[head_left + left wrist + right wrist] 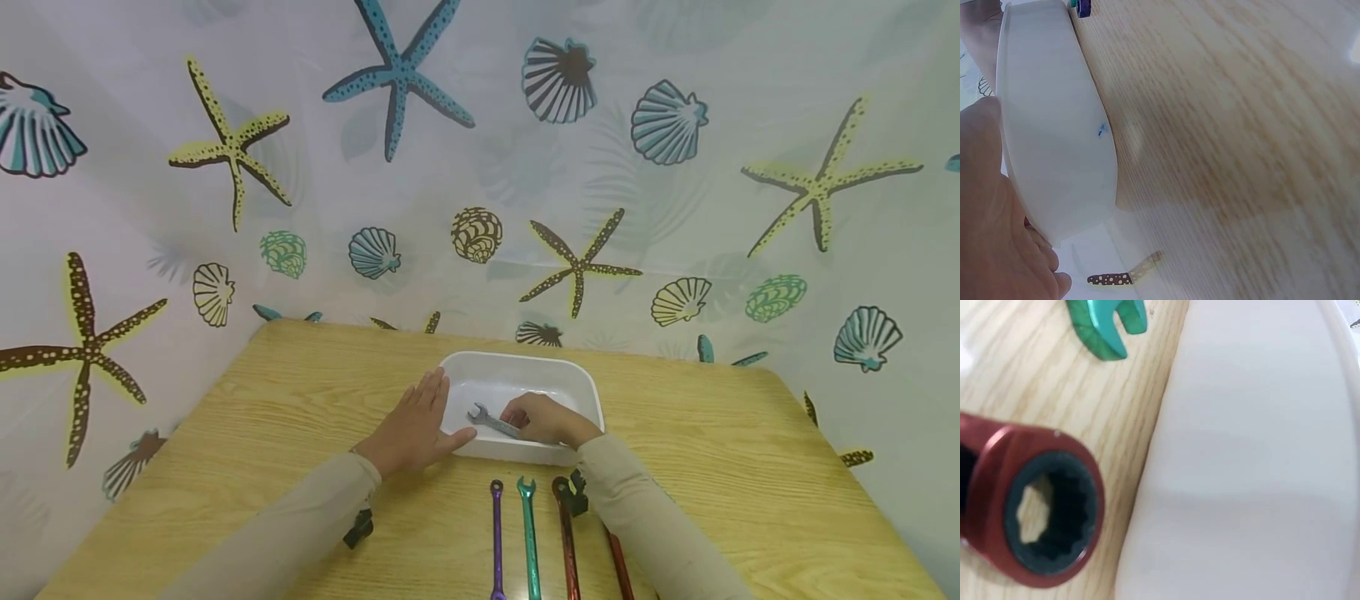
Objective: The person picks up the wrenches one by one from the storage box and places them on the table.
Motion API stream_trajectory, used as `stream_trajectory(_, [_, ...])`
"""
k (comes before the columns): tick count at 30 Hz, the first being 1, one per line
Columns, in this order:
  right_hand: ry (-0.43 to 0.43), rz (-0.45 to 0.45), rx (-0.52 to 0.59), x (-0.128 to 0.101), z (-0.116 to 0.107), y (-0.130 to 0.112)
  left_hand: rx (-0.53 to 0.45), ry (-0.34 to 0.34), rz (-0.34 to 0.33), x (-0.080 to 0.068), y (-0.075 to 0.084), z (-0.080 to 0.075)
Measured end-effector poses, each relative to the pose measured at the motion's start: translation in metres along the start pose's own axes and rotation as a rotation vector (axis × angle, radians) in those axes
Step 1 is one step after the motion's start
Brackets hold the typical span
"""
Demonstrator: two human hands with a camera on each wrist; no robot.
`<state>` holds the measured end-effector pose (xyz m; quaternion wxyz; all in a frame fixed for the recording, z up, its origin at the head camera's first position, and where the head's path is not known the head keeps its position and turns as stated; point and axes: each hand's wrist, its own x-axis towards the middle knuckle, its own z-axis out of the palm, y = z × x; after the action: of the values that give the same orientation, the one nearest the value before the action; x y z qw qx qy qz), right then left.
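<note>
My right hand [543,419] pinches a grey wrench [491,421] inside the white tray [525,369]; my left hand [415,427], fingers flat, steadies its rim. My sleeve hides part of the red wrench [1035,506] below.

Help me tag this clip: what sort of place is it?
Probably a staged tabletop recording booth: a wooden table walled by a seashell-print curtain, with coloured wrenches beside a white bin.
</note>
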<state>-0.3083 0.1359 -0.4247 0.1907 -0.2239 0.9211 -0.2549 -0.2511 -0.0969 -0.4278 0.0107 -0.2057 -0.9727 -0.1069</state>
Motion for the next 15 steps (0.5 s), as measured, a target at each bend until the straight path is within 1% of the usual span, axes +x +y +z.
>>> stream_trajectory(2, [0.009,0.001,-0.01,0.0007,-0.0003,-0.0003,0.002,-0.001,-0.001,-0.0001,0.0001,-0.0003])
stream_trajectory(15, [0.055,-0.071,-0.063,-0.0016,-0.0034,-0.0037,0.001,-0.008,-0.007,0.001,0.0007,-0.0009])
